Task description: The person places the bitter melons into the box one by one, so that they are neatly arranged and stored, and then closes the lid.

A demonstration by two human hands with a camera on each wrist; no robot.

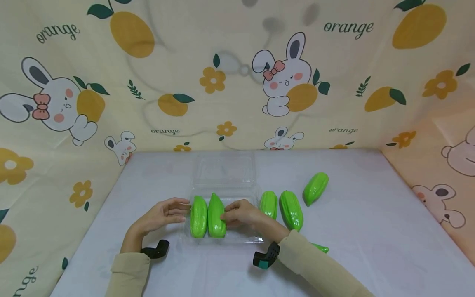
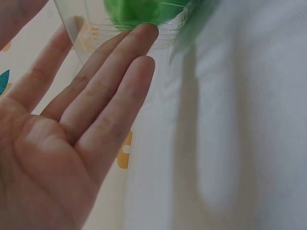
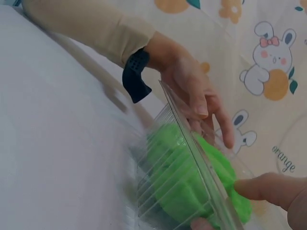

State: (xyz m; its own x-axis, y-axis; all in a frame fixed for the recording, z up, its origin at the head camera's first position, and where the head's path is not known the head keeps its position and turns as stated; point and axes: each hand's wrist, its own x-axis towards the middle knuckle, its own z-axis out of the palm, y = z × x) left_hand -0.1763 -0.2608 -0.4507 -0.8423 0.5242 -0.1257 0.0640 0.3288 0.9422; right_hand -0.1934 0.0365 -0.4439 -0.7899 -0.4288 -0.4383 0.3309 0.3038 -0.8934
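Inside a clear plastic clamshell box (image 1: 241, 236) lie two glossy, ridged green toy vegetables, side by side and lengthwise. My left hand (image 1: 172, 211) is at the box's left side, beside the left toy vegetable (image 1: 198, 216). In the left wrist view its fingers (image 2: 112, 72) stretch out along the clear wall, and the palm holds nothing. My right hand (image 1: 241, 212) reaches into the box and holds the right toy vegetable (image 1: 215, 218) at its right side. The right wrist view shows the thumb (image 3: 268, 188) against the green surface, with another fingertip low beside it.
The box's lid (image 1: 224, 169) is folded back behind it. Right of the box lie several more green toy vegetables: one (image 1: 269, 204) close by, another (image 1: 291, 210) beside it, one (image 1: 316, 188) farther back, and one (image 1: 320, 247) partly hidden by the right sleeve. A printed cloth (image 1: 230, 82) hangs behind.
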